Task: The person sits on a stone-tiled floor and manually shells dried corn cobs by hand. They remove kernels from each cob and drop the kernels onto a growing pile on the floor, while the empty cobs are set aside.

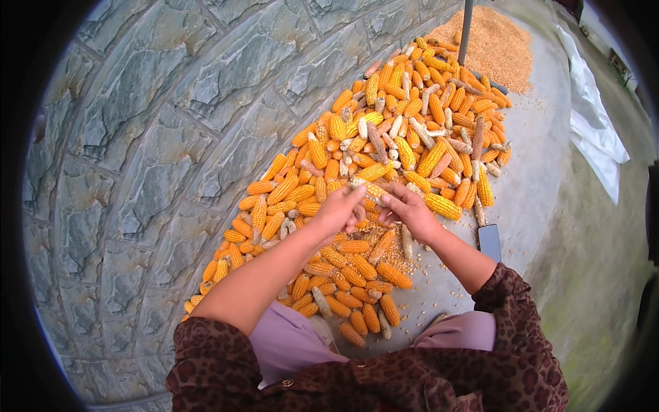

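Observation:
Between my two hands is a partly shelled corn cob (371,190), pale at its left end with yellow kernels left on it. The fingers of my left hand (341,209) are closed round its left end, the thumb on top. My right hand (410,208) grips its other end between thumb and curled fingers. Below and around my hands lies a long heap of orange and yellow corn cobs (351,277), some of them stripped bare. Loose kernels (405,256) are scattered on the ground under my hands.
A stone-block wall (158,144) runs along the left. Beyond the cobs is a mound of loose kernels (504,44) beside a thin grey pole (466,31). A dark phone (489,242) lies on the concrete at right, with white sheeting (594,127) farther off.

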`<move>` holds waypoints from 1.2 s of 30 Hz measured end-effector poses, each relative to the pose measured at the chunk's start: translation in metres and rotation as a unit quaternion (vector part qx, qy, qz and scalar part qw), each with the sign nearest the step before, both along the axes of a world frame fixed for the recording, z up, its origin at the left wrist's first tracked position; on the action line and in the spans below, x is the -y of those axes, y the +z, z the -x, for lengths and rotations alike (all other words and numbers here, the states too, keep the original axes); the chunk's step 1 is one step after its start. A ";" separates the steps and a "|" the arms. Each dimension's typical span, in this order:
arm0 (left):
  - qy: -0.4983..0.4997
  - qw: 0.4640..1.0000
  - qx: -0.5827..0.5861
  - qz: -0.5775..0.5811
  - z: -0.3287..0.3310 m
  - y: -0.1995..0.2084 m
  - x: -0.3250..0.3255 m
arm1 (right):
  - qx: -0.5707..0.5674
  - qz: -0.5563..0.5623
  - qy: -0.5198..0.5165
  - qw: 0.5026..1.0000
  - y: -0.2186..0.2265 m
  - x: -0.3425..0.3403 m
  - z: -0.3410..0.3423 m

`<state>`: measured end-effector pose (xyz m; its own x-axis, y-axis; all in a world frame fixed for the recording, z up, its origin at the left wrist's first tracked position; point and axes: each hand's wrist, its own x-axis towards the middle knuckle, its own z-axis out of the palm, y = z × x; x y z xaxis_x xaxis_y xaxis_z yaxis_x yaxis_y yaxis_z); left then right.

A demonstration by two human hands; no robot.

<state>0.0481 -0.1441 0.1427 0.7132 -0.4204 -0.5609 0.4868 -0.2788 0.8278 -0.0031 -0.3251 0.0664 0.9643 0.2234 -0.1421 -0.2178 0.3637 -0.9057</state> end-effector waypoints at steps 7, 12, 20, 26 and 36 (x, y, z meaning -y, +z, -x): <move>-0.070 0.995 -0.052 0.045 0.007 -0.008 0.000 | 0.053 0.078 -0.002 0.996 0.001 -0.005 0.008; -0.093 0.993 -0.036 -0.061 0.012 -0.008 0.005 | 0.037 0.108 -0.005 0.993 0.005 -0.008 0.020; -0.131 0.990 -0.001 -0.051 0.009 -0.026 0.003 | 0.037 0.138 -0.047 0.989 0.009 -0.014 0.030; -0.107 0.993 -0.041 0.017 0.007 -0.016 0.002 | 0.011 0.075 -0.048 0.996 0.018 -0.012 0.026; -0.106 0.992 0.001 -0.073 0.009 -0.018 0.008 | 0.188 0.318 -0.097 0.924 0.011 -0.014 0.030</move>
